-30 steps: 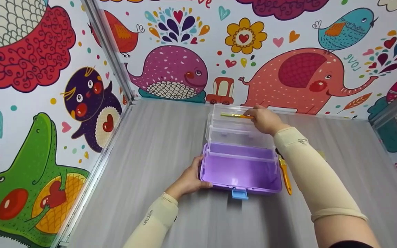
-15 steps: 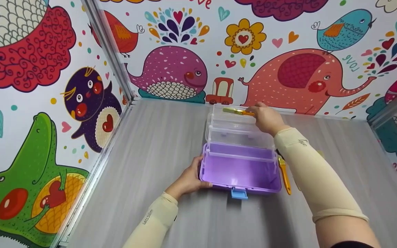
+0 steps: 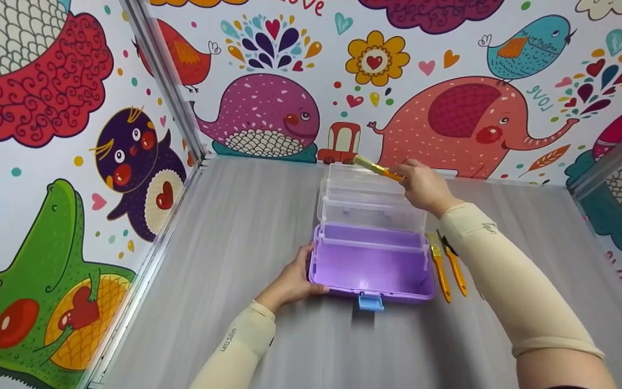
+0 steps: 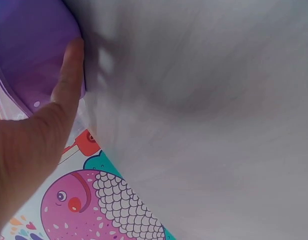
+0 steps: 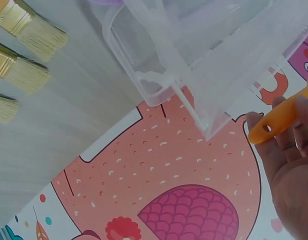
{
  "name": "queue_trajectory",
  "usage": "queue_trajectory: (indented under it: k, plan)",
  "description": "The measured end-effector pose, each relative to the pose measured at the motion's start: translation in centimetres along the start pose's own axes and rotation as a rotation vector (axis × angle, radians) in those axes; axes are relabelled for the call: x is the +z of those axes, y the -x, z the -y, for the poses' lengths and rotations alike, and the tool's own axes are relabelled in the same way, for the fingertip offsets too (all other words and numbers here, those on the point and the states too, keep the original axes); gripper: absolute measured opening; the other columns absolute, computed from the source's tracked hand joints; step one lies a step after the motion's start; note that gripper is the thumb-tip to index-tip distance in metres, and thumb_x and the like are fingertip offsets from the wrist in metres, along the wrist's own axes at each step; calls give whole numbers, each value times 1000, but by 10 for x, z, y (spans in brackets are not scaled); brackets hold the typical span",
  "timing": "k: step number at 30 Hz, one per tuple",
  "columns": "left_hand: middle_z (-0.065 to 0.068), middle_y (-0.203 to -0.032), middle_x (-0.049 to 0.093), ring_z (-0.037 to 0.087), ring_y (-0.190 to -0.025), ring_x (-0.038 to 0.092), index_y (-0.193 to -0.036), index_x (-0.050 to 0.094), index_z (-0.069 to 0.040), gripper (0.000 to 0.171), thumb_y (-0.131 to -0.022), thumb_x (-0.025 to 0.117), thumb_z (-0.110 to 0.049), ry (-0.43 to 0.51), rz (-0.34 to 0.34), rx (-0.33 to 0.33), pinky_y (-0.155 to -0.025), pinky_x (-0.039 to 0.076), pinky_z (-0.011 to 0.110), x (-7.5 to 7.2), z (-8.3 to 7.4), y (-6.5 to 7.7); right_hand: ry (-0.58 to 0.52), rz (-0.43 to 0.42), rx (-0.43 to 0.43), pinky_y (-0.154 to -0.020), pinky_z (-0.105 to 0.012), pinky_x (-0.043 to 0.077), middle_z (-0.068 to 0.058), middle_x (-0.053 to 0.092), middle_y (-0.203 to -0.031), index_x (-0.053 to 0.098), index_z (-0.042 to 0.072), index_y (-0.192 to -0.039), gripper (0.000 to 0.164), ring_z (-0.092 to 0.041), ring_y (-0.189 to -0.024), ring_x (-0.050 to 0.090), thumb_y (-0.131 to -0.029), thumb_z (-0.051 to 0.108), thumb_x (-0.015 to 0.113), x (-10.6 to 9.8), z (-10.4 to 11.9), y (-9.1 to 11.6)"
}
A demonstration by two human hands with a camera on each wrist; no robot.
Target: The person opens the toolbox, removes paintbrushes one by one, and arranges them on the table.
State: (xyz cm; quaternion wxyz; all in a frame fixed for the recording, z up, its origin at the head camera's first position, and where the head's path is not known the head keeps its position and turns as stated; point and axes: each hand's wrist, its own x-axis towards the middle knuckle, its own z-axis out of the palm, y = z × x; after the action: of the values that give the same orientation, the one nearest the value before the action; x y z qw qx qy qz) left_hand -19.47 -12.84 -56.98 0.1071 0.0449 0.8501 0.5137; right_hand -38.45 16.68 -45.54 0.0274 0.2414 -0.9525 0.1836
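A purple storage box (image 3: 371, 267) with a blue latch (image 3: 370, 302) stands on the table, its clear lid and trays (image 3: 370, 213) folded up and back. My left hand (image 3: 289, 281) holds its front left corner, thumb at the front rim and fingers along the left side. In the left wrist view a straight finger (image 4: 71, 72) lies on the purple wall. Over the raised clear part, my right hand (image 3: 424, 186) grips a paintbrush (image 3: 378, 168) by its orange handle, bristles up and to the left. The right wrist view shows the handle's end (image 5: 279, 120) between thumb and fingers.
Right of the box, orange-handled paintbrushes (image 3: 440, 273) lie on the grey table (image 3: 224, 227). The right wrist view shows bristles (image 5: 41, 40) of several. Printed cartoon walls (image 3: 262, 113) with metal edge strips (image 3: 165, 81) close off the back and sides.
The right hand has shifted slightly right and tilted its paintbrush, bristles rising. The right arm has moved aside, uncovering another brush on the table. The left hand keeps its hold on the box.
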Motion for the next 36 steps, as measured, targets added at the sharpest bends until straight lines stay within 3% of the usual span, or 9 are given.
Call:
queue_trajectory:
  k: [8, 13, 18, 22, 25, 36]
  plan:
    - [25, -146, 45, 38, -129, 46, -152, 26, -5, 106, -68, 90, -11, 9, 6, 44, -111, 31, 52, -2, 1, 1, -146, -6, -9, -86, -52, 54, -15, 63, -114, 66, 6, -129, 43, -34, -98, 64, -90, -8, 55, -12, -8, 25]
    - [28, -145, 44, 41, -129, 45, -152, 26, -6, 105, -68, 90, -11, 4, 0, 36, -111, 31, 54, -3, 1, 1, -223, 0, 7, -85, -52, 54, -18, 65, -112, 64, 3, -131, 44, -33, -94, 64, -90, -10, 57, -12, -14, 37]
    - [29, -144, 45, 42, -128, 46, -151, 27, -7, 104, -69, 91, -12, -1, -1, 40, -110, 32, 55, -2, 1, 2, -298, -12, -1, -75, -46, 57, -19, 67, -104, 65, -2, -127, 43, -31, -87, 67, -87, -14, 56, -12, -21, 52]
    - [28, -144, 45, 42, -128, 46, -151, 28, -7, 104, -68, 91, -12, -1, 0, 45, -110, 32, 55, -1, 2, 1, -367, 37, 56, -66, -35, 57, -19, 66, -106, 63, -3, -129, 44, -28, -85, 65, -88, -13, 53, -13, -28, 68]
    - [28, -145, 44, 42, -129, 45, -151, 28, -7, 104, -68, 91, -12, 0, 3, 49, -110, 31, 55, -2, 3, 1, -413, 83, 113, -67, -31, 58, -20, 65, -111, 61, 0, -133, 44, -28, -86, 62, -91, -10, 55, -14, -33, 80]
    - [25, -147, 43, 40, -132, 44, -151, 27, -6, 104, -68, 90, -10, 30, 9, 41, -112, 30, 54, -1, 5, -1, -488, 148, 243, -77, -36, 59, -19, 60, -117, 56, 2, -138, 41, -32, -95, 61, -97, 0, 55, -21, -55, 115]
